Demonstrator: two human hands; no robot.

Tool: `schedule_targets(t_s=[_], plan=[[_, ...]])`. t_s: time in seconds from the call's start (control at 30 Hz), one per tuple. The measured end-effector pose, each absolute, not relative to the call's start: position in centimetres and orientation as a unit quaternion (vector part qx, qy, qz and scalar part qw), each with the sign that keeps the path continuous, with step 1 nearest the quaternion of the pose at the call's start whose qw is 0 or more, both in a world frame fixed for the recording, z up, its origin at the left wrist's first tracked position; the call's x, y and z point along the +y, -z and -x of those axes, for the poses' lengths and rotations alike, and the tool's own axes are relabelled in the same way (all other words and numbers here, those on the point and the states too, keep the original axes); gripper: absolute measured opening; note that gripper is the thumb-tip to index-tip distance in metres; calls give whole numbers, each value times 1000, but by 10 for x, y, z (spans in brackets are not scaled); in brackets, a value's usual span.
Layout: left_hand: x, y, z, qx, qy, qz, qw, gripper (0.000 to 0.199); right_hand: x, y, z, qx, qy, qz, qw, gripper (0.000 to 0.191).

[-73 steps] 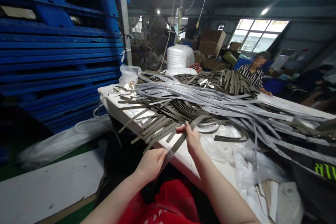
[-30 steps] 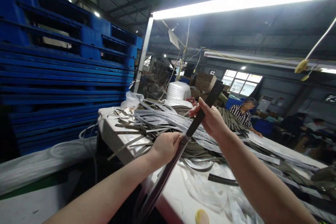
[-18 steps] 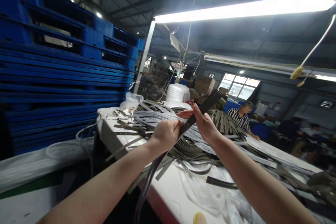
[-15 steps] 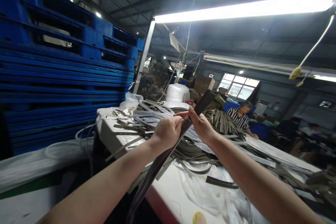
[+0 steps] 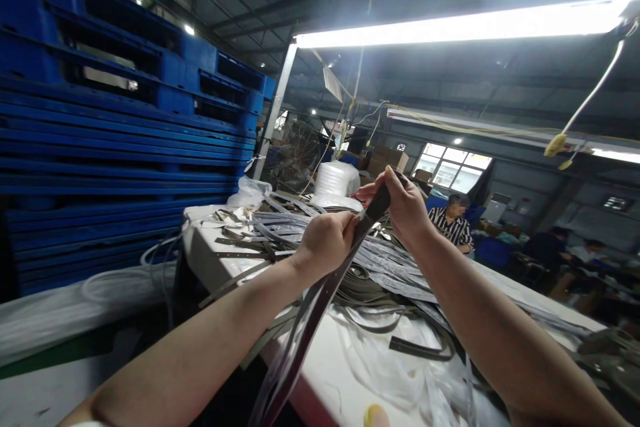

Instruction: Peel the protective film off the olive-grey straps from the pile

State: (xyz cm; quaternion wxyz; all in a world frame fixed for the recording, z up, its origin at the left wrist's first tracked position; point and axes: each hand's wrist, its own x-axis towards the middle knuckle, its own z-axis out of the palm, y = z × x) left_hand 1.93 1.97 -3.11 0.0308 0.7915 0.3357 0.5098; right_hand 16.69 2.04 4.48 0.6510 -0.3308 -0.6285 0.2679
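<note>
A long dark belt strap [image 5: 376,208] slants up in front of me, its lower part hanging past the table's near edge. Clear plastic film shows along the hanging part. My left hand [image 5: 326,241] is closed on the strap partway up. Higher, close to the strap's upper end, my right hand [image 5: 407,205] pinches it between thumb and fingers. Under and behind my hands, coiled dark straps [image 5: 356,285] and grey plastic-wrapped strips [image 5: 280,223] lie piled on the white table [image 5: 325,353].
Stacked blue pallets [image 5: 125,173] stand at the left. A roll of white foam wrap [image 5: 334,181] sits at the table's back. A co-worker in a striped shirt [image 5: 453,227] is at the far right side. A bright tube light [image 5: 460,23] hangs above, and crumpled clear plastic [image 5: 395,367] lies in front.
My right hand has moved up and right to the strap's upper end. My left hand has shifted slightly up and right. More clear film shows along the hanging part.
</note>
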Motion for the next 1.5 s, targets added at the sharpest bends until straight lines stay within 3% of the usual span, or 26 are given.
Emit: schedule_targets(t_s=[0.37, 0.53, 0.87, 1.03, 1.1, 1.27, 1.43, 1.5], plan=[[22, 18, -19, 308, -614, -726, 42, 36, 21, -31, -138, -658, -209, 341, 638, 50], [19, 18, -20, 361, -595, -717, 24, 37, 16, -42, -135, -664, -253, 317, 627, 44], [15, 19, -21, 374, -609, -700, 14, 39, 19, -20, -134, -717, -146, 359, 580, 47], [25, 25, -9, 396, -594, -700, 5, 39, 9, -22, -143, -695, -255, 339, 581, 41], [31, 28, -2, 399, -574, -715, 1, 39, 2, -15, -148, -699, -311, 369, 528, 34], [34, 37, -1, 333, -495, -802, 41, 39, -6, 48, -141, -693, -483, 478, 241, 28], [42, 48, 17, 305, -452, -827, 138, 30, -7, 82, -135, -635, -597, 451, 190, 44], [51, 62, 35, 326, -401, -826, 223, 44, -7, 60, -143, -643, -584, 456, 195, 45]])
